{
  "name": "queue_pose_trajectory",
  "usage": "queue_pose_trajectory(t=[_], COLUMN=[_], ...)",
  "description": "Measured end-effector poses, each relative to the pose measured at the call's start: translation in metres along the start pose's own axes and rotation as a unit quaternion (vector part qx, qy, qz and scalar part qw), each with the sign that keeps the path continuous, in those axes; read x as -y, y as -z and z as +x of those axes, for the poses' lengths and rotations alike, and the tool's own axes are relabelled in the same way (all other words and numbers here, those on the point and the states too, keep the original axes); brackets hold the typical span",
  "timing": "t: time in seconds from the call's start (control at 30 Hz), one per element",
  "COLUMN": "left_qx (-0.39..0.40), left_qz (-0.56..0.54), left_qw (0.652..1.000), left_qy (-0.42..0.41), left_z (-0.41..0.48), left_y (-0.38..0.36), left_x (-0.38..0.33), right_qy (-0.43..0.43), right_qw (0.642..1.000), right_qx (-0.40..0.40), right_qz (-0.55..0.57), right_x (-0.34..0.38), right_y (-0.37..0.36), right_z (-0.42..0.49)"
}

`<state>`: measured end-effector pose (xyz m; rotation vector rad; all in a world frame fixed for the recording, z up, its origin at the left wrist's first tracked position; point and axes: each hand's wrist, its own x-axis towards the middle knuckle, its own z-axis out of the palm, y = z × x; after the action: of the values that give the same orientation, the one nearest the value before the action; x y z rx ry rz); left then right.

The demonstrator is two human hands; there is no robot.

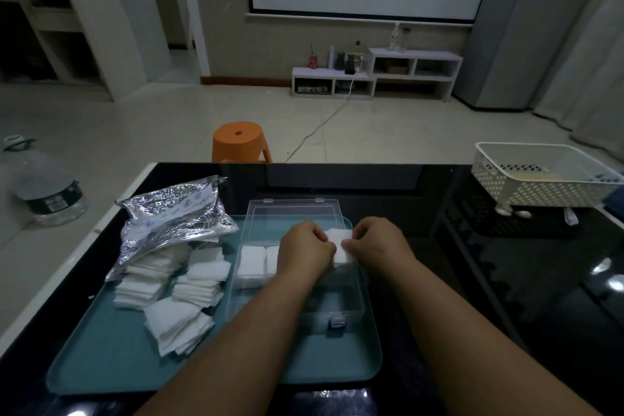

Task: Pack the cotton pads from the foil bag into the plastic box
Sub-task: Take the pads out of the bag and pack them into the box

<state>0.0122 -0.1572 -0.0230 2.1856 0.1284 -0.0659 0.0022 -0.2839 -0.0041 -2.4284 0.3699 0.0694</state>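
Two hands over the plastic box point(337, 294), left hand point(305, 246) and right hand point(378, 240) fingers pinching one stack of cotton pads point(340, 245), loose piles point(199, 280) by the foil bag point(175, 213), teal tray point(118, 365) beneath.

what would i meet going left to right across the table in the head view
foil bag → packed cotton pads → left hand → held cotton pads → right hand → white basket
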Motion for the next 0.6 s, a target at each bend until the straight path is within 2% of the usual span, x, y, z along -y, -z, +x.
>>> queue_pose_trajectory(t=[0.17, 0.4, 0.6], left_qx=[-0.011, -0.012, -0.023], left_qz=[0.040, 0.077, 0.099], left_qw=[0.999, 0.997, 0.994], left_qy=[-0.007, -0.015, -0.025], left_z=[0.001, 0.003, 0.000], left_y=[-0.003, -0.006, -0.005], left_x=[0.002, 0.006, 0.007], right_qy=[-0.002, 0.036, 0.008], right_qw=[0.999, 0.998, 0.999], right_qx=[-0.032, -0.031, -0.022], right_qz=[-0.002, -0.047, -0.040], right_x=[0.000, -0.001, 0.002], right_y=[-0.005, -0.007, -0.013], right_z=[-0.002, -0.005, -0.006])
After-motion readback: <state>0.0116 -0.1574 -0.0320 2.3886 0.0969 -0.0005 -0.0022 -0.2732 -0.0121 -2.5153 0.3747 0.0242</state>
